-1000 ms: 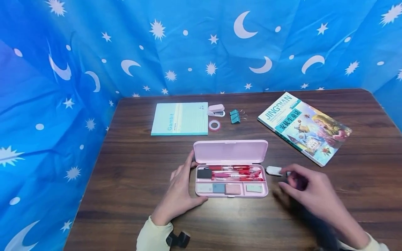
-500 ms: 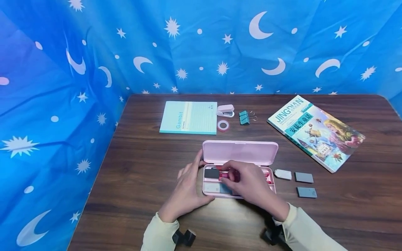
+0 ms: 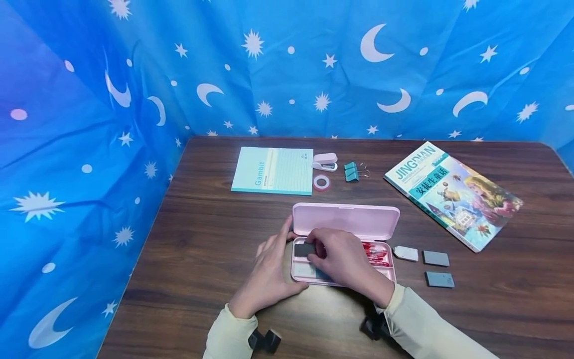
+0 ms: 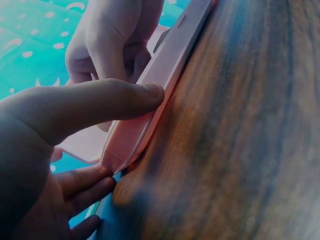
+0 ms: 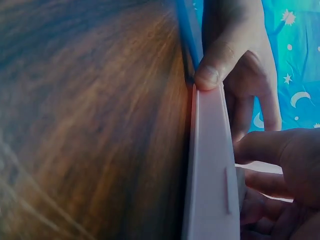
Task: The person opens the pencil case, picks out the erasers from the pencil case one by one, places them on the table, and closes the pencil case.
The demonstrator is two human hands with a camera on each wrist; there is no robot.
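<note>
A pink pencil case (image 3: 345,221) lies with its lid up on the dark wooden table. My left hand (image 3: 267,279) grips its left end, thumb on the front wall and fingers round the corner, as the left wrist view also shows. My right hand (image 3: 343,254) reaches into the case, thumb and index finger pinching the right end of a dark grey eraser (image 3: 303,250) in the back compartment. Red pens (image 3: 375,254) show to the right of the hand. A pale eraser (image 3: 303,269) lies in the front compartment; the hand hides most of the rest there.
Right of the case lie a white eraser (image 3: 406,253) and two grey erasers, one upper (image 3: 436,258) and one lower (image 3: 440,279). Behind are a notebook (image 3: 272,170), a stapler (image 3: 325,162), a tape roll (image 3: 321,183), a binder clip (image 3: 352,172) and a picture book (image 3: 453,194).
My right hand has left the grey erasers at right and moved left into the case, now at the dark eraser. The left hand stays on the case. The head view has shifted.
</note>
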